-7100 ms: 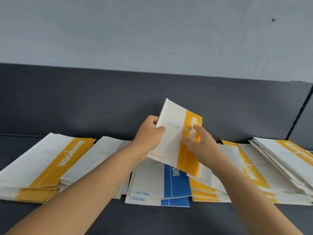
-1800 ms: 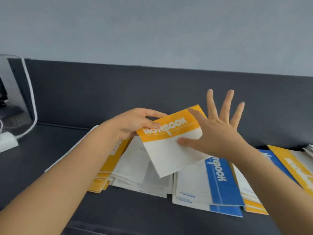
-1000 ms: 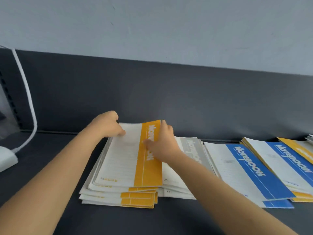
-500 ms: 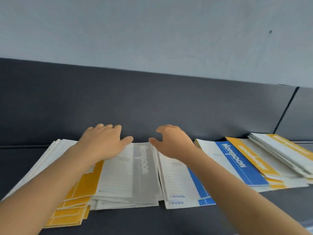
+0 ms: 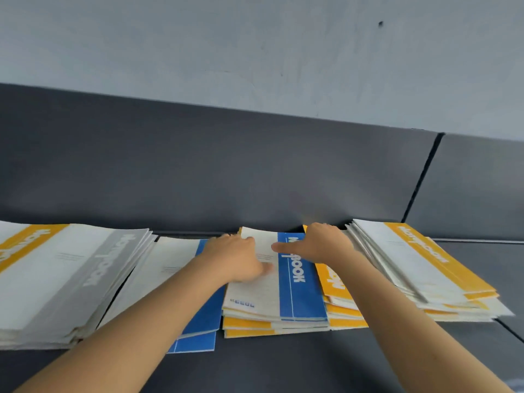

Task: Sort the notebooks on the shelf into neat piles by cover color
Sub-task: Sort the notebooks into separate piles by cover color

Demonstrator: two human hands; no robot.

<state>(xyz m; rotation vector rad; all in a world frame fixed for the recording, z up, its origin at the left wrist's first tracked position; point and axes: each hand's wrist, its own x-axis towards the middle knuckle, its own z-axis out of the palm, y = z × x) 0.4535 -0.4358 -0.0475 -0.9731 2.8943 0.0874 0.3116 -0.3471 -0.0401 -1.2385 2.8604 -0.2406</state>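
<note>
A blue-banded notebook [image 5: 297, 285] lies on top of a pile of yellow-banded notebooks [image 5: 249, 327] in the middle of the dark shelf [image 5: 283, 364]. My left hand [image 5: 235, 259] rests flat on its white part. My right hand [image 5: 317, 246] is at its far edge, with the thumb across the blue band and the fingers curled over the edge. Left of it, partly under my left arm, lies a pile of blue notebooks [image 5: 195, 338]. A grey-banded pile [image 5: 93, 268] sits further left, beside a yellow-banded one [image 5: 22, 242].
A tall fanned stack of yellow-banded notebooks [image 5: 425, 265] lies on the right, with another yellow notebook [image 5: 334, 282] between it and the middle pile. The shelf's dark back panel [image 5: 255, 171] rises right behind the piles. A seam [image 5: 422, 177] splits the panel at right.
The view has swung right. Both hands have left the grey-banded pile and now lie on the blue-banded notebook on the middle pile.
</note>
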